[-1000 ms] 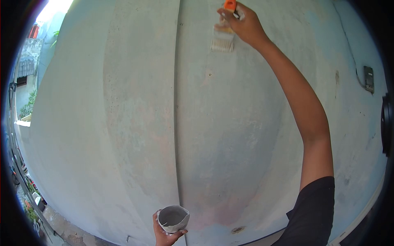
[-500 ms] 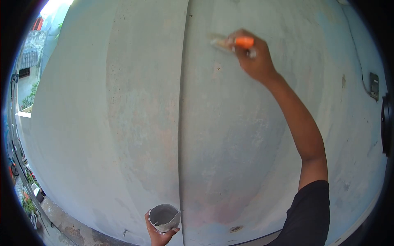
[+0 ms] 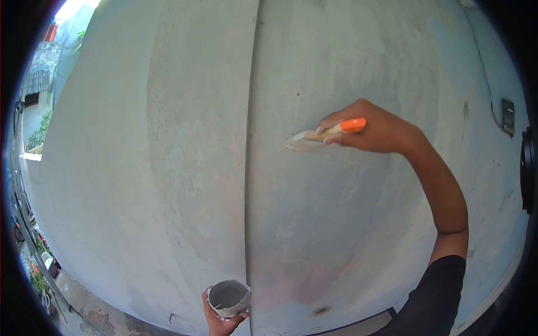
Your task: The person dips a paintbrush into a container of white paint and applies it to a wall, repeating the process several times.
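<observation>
My right hand (image 3: pixel 367 127) is closed around a paintbrush (image 3: pixel 330 133) with a wooden handle and an orange end. Its pale, paint-coated bristles point left and lie against the grey-blue wall (image 3: pixel 314 213), just right of a vertical seam. Low in the view, my left hand (image 3: pixel 217 320) grips a round, paint-smeared tub (image 3: pixel 230 298) with an uneven rim. Grey paint shows inside the tub.
A vertical seam (image 3: pixel 247 168) runs down the wall. At the right are a dark switch box (image 3: pixel 508 117) with a cable and a black round object (image 3: pixel 527 168). Plants (image 3: pixel 39 280) and a concrete ledge (image 3: pixel 95 308) lie at the left.
My right hand has brought the brush down the wall from near the top to about mid-height. My left hand with the tub has shifted slightly to the right.
</observation>
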A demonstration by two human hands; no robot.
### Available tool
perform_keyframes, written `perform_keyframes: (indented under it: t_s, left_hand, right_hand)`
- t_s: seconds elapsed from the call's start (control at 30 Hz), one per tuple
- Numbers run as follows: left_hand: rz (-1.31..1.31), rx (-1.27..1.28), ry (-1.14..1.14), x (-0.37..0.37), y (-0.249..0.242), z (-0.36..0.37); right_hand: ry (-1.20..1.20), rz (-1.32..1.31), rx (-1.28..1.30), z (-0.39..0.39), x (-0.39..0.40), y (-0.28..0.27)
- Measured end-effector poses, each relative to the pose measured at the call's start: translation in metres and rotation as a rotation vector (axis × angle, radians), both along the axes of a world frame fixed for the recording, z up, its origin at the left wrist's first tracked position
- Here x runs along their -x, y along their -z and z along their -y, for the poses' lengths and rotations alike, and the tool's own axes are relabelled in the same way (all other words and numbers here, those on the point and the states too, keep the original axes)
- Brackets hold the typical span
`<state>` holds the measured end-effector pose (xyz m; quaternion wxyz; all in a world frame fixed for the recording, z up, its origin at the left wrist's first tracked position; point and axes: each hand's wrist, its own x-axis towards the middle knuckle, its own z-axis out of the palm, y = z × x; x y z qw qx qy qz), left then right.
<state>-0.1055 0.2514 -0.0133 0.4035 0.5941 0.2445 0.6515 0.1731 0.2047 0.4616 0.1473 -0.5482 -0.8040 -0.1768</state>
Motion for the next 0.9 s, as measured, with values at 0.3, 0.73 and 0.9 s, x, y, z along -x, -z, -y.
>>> perform_keyframes:
  t_s: [0.3, 0.73, 0.9]
  left_hand:
    - [0.021, -0.002, -0.040, -0.007, 0.007, -0.006]
    - [0.001, -0.022, -0.062, -0.020, -0.005, -0.013]
    - [0.034, -0.013, -0.019, -0.022, -0.004, -0.018]
  right_hand:
    - [0.068, -0.048, -0.628, -0.036, 0.020, -0.151]
    - [-0.246, 0.396, -0.766, -0.055, 0.027, -0.184]
    - [-0.145, 0.392, -0.547, -0.045, 0.034, -0.089]
